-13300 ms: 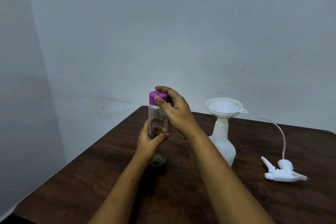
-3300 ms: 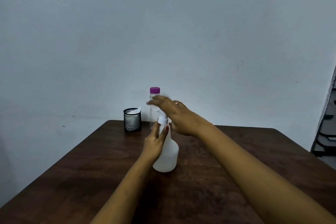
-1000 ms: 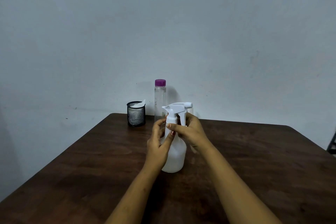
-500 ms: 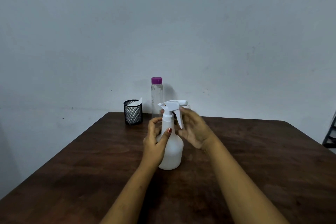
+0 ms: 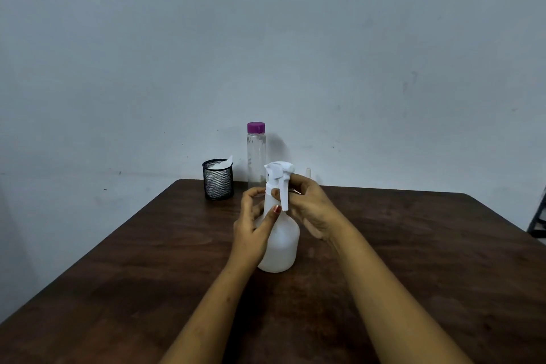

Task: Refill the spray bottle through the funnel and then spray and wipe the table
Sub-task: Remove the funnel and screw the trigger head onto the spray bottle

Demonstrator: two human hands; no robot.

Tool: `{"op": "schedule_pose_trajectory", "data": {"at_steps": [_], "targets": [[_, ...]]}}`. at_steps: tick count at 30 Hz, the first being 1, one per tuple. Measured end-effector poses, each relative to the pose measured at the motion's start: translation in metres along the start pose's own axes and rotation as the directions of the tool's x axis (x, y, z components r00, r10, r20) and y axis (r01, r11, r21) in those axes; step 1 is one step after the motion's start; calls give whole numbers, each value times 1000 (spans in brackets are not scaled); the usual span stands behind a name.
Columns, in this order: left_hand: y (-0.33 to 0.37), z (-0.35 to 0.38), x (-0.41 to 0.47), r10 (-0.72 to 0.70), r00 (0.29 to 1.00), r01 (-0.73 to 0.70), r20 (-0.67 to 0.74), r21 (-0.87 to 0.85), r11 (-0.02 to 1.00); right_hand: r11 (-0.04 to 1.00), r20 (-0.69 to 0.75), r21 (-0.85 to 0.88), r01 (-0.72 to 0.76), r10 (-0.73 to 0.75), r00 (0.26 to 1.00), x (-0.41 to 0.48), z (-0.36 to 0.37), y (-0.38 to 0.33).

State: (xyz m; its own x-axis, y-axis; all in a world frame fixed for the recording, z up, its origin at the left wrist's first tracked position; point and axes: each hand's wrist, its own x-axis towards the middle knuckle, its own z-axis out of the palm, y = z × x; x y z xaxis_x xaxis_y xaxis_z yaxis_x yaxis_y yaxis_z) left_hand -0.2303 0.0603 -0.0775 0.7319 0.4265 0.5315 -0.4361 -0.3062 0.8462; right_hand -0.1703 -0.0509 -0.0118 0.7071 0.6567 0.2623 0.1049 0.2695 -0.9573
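Note:
The white spray bottle (image 5: 280, 241) stands upright on the dark wooden table (image 5: 413, 260), its trigger head (image 5: 279, 176) on top with the lever pointing toward me. My left hand (image 5: 252, 226) wraps the bottle's neck and shoulder. My right hand (image 5: 310, 205) grips the collar just under the trigger head. Behind them a clear water bottle (image 5: 256, 156) with a purple cap stands near the wall. A small white tip, perhaps the funnel (image 5: 308, 172), shows behind my right hand; the rest is hidden.
A black mesh cup (image 5: 218, 180) holding white tissue stands at the table's back left, beside the clear bottle. The wall rises right behind the table's far edge. A dark frame shows at the right edge (image 5: 539, 216).
The trigger head has turned, its nozzle swinging from pointing right to facing more toward me. My right hand has closed onto the collar. Earlier, the head lay loose on the table.

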Motion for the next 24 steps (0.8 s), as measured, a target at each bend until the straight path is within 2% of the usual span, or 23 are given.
{"op": "schedule_pose_trajectory", "data": {"at_steps": [5,8,10,12,15,17,20,24], "targets": [[-1,0,3,6,1000,-7,-19,-18,1000,980,-153,-190,52,-82,985,7,13,11],[-3,0,4,1,1000,-2,-19,-30,1000,967,-218,-245,66,-122,968,8,17,16],[-3,0,4,-10,1000,9,-19,-45,999,968,-175,-245,63,-108,979,8,19,19],[-3,0,5,-15,1000,14,-20,-56,998,977,-74,-208,39,-56,996,8,17,19],[-2,0,5,-24,1000,22,-13,-85,996,1000,56,-15,22,-22,998,5,9,12],[0,0,4,-30,1000,29,-9,-103,994,999,67,46,10,-13,998,3,4,9],[0,1,4,-37,999,36,-5,-125,992,999,-30,40,10,-9,1000,5,1,13],[-4,2,6,-68,998,66,-6,-150,987,995,-178,-73,61,-73,981,8,7,15]]}}
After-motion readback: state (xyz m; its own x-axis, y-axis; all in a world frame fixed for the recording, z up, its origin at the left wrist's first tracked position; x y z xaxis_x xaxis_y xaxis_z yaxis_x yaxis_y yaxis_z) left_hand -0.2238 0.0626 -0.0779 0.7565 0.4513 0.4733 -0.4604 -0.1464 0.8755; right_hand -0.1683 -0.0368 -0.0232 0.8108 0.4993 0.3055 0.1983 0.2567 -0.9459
